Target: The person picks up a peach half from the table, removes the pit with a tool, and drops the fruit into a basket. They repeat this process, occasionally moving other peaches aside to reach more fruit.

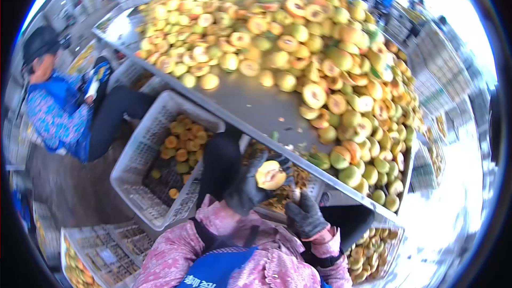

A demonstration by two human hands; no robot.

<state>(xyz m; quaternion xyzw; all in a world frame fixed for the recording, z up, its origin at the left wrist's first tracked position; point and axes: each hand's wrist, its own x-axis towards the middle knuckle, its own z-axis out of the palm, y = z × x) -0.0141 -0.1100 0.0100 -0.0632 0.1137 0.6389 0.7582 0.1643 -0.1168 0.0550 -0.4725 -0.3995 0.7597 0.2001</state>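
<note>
- Left grip (245, 184), gloved: clamped on a halved fruit (271, 175), its cut face toward the viewer.
- Right grip (306, 216), gloved: fingers curled, below and right of the halved fruit; whether they clamp anything cannot be told.
- Ahead of both grips: metal table (240, 93), bearing heaped fruit (344, 58).
- Left of the left grip: crate (126, 181), containing fruit pieces (184, 141).
</note>
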